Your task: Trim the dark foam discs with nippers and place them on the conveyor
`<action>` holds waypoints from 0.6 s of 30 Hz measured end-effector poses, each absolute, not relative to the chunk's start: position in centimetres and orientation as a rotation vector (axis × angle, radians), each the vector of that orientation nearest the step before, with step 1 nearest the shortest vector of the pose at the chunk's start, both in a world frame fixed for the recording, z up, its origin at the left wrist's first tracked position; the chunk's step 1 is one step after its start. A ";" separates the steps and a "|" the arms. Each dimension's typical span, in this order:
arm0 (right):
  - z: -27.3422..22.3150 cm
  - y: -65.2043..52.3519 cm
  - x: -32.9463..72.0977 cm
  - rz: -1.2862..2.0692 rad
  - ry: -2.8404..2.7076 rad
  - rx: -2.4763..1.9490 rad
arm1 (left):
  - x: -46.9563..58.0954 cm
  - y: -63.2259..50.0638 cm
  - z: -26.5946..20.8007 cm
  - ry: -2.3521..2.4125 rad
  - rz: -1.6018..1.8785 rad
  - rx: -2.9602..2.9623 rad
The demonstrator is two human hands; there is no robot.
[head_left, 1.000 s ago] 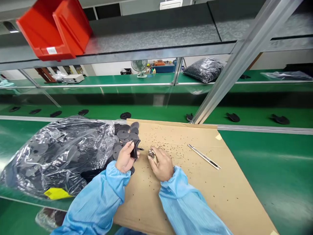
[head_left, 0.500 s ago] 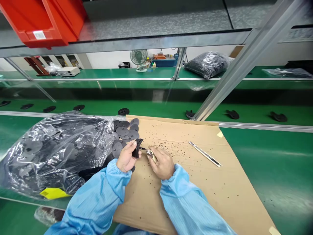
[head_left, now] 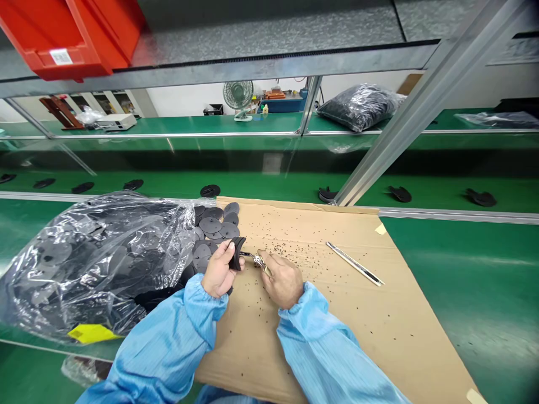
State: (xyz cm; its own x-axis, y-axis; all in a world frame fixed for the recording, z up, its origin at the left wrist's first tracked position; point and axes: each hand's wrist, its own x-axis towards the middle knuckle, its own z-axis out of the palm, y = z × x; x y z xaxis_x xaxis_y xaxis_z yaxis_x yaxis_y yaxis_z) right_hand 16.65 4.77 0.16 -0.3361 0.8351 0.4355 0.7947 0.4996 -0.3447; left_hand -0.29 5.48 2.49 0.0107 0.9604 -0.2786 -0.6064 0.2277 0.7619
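Note:
My left hand (head_left: 219, 270) is closed on a curved black plastic part (head_left: 237, 253), held upright above the cardboard. In my right hand (head_left: 283, 280) are small pliers (head_left: 258, 261), fingers wrapped round the light handles. The tips of the pliers point left and reach the right side of the black part; whether they bite on it I cannot make out. Just left of my left hand lies a pile of flat round black discs (head_left: 210, 225). Many tiny dark bits (head_left: 278, 247) are scattered on the cardboard sheet (head_left: 252, 348) beyond and around my right hand.
A large clear bag (head_left: 105, 264) full of black discs fills the left side. A white-and-black pen-like tool (head_left: 356, 264) lies on the right of the cardboard. Several black parts (head_left: 399, 194) sit along the green belt behind, past a slanting metal post (head_left: 391, 112). A red bin (head_left: 80, 39) stands overhead.
The black part has turned slightly in my left hand. My right hand has shifted a little to the right, and the head of the pliers shows more. The camera view has moved slightly.

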 end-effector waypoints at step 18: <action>0.4 4.9 16.6 0.447 -1.856 -1.249 | -1.1 6.0 2.1 0.821 1.412 0.375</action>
